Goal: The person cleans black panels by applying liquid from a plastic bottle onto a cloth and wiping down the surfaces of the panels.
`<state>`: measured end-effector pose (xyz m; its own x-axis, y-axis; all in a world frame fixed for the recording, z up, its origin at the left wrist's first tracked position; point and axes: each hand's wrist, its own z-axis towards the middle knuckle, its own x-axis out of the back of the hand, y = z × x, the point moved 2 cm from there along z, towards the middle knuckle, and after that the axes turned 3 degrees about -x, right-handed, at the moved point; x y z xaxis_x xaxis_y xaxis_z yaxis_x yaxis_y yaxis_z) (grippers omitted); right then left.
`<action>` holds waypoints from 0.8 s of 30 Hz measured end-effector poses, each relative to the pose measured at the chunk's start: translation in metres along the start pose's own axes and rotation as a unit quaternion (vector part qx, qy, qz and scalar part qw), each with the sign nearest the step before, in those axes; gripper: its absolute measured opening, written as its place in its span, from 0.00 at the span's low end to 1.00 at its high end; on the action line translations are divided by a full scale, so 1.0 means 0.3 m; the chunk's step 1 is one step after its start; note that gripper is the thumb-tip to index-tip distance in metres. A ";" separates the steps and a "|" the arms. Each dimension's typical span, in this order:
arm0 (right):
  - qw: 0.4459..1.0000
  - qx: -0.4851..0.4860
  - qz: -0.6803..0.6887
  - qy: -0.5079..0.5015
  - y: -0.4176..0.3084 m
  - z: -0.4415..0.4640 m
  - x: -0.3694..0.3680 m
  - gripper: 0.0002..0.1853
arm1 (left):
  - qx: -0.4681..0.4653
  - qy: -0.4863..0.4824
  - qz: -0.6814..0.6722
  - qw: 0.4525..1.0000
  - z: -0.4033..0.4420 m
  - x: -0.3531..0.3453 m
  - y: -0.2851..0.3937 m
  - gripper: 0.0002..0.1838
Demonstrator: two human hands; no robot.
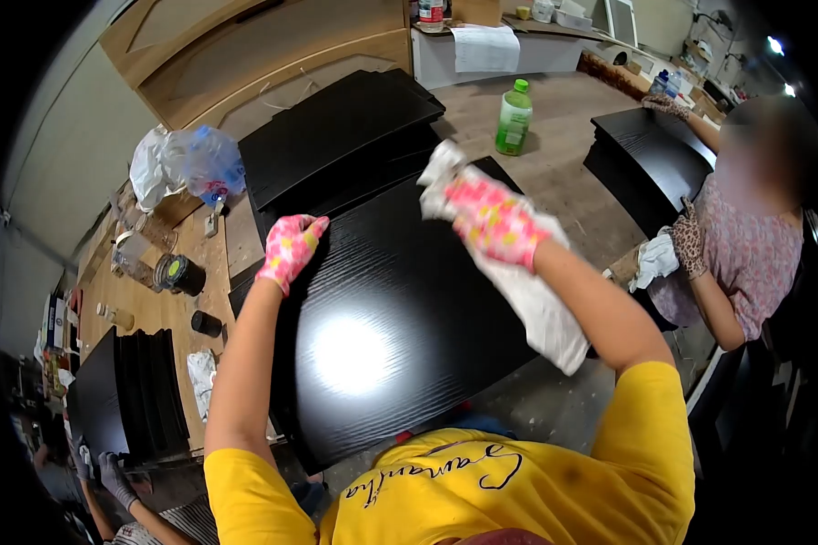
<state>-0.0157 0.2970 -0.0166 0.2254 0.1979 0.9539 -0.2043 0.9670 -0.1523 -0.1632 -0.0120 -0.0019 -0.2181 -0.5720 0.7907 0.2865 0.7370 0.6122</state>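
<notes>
A glossy black wood-grain panel point(409, 282) lies in front of me, with a bright lamp reflection on it. My left hand point(293, 250), in a pink floral glove, is closed on the panel's left edge near its far corner. In a matching glove, my right hand point(495, 218) grips a white cloth point(541, 313) over the right part of the panel. The cloth bunches beyond the fingers and trails back under my forearm. Just past the panel, more black panels point(336, 136) are stacked.
A green-capped bottle point(514, 118) stands on the bench. To the right, a co-worker point(745, 218) in patterned gloves handles another black stack point(650, 163). At left are plastic bags point(186, 163), jars point(180, 273) and upright panels point(141, 395), with another person's gloved hands point(116, 477).
</notes>
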 end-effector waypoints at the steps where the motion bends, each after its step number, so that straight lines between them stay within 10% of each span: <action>1: 0.998 -0.052 -0.029 0.022 0.070 0.024 0.017 0.27 | -0.024 0.024 -0.006 0.999 -0.032 -0.025 -0.013 0.20; 6: 0.967 -0.248 -0.015 0.050 0.202 0.180 -0.036 0.28 | -0.072 0.049 0.043 0.995 -0.075 -0.050 -0.012 0.24; 8: 0.989 -0.121 -0.048 -0.062 0.070 0.187 -0.009 0.25 | -0.118 0.071 0.088 0.986 -0.074 -0.051 -0.020 0.23; 10: 0.987 0.083 0.125 0.050 -0.118 0.111 0.026 0.22 | -0.108 0.067 0.093 0.987 -0.093 -0.040 0.019 0.24; 12: 0.982 0.122 -0.014 0.146 -0.145 0.088 -0.042 0.23 | -0.115 0.055 0.084 0.988 -0.095 -0.039 0.026 0.23; 14: 0.982 0.145 0.064 -0.103 -0.216 0.113 0.024 0.27 | -0.123 0.056 0.101 0.986 -0.092 -0.041 0.031 0.23; 16: 0.975 0.217 0.046 -0.020 -0.238 0.055 -0.017 0.27 | -0.130 0.061 0.095 0.985 -0.079 -0.059 0.008 0.23; 18: 0.855 -0.010 0.418 -0.306 -0.156 0.181 0.171 0.24 | -0.118 0.062 0.084 0.987 -0.092 -0.056 0.023 0.22; 20: 0.842 -0.045 0.534 -0.066 0.095 0.279 0.133 0.21 | -0.115 0.060 0.076 0.989 -0.102 -0.049 0.031 0.22; 22: 0.959 -0.210 0.162 0.105 0.357 0.304 0.088 0.23 | -0.109 0.058 0.065 0.990 -0.098 -0.048 0.020 0.22; 24: 0.903 -0.343 0.257 0.035 0.458 0.244 0.024 0.20 | -0.109 0.059 0.072 0.990 -0.092 -0.044 0.019 0.21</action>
<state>-0.1118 0.4196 -0.0118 0.3336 0.6351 0.6967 0.3337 0.6116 -0.7174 -0.1330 -0.0101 -0.0091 -0.0529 -0.5141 0.8561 0.5040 0.7264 0.4673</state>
